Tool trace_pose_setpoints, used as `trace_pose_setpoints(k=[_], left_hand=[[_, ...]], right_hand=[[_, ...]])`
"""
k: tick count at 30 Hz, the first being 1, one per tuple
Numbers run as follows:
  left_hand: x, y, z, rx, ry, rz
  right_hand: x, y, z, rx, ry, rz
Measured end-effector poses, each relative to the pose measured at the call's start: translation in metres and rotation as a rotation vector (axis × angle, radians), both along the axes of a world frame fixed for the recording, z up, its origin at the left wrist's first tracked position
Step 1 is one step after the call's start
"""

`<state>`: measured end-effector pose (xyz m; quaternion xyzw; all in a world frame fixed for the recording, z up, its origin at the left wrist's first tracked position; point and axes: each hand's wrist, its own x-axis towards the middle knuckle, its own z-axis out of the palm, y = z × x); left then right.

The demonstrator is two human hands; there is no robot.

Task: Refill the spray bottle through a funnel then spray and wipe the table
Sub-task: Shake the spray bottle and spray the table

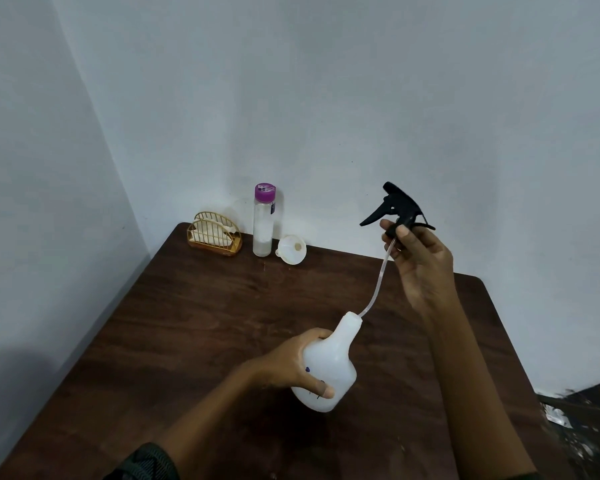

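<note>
From the head view: the spray head (395, 206) is unscrewed, its tube (378, 278) dipping into the neck. I judge filling, spraying and wiping all remain. My left hand (291, 365) grips the spray bottle (329, 362) above the table (205, 323). My right hand (420, 258) pinches the raised head. The funnel (291, 249) lies by the wall.

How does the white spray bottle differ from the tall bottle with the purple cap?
The spray bottle is bulbous and milky white; the purple-capped bottle is slim and clear. The spray bottle is tilted in the left hand, its neck uncapped; the purple-capped bottle stands upright on the table, capped.
</note>
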<state>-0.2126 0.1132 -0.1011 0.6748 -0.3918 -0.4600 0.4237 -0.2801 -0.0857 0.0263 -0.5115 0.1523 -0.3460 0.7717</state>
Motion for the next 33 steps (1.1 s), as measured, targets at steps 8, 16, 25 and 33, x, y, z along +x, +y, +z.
trace_pose_setpoints(k=[8,16,25,33], left_hand=[[-0.002,-0.004,0.001,-0.062,-0.014,0.065],[-0.001,-0.007,0.004,-0.108,-0.011,0.122],[-0.001,-0.009,0.007,-0.151,-0.066,0.154],[-0.006,-0.01,-0.003,-0.144,-0.197,0.168]], right_hand=[[-0.007,0.02,-0.038,0.082,0.076,0.075],[-0.017,0.033,-0.06,0.026,0.207,0.129],[-0.024,0.041,-0.072,-0.06,0.257,0.176],[-0.021,0.058,-0.08,-0.264,0.452,-0.131]])
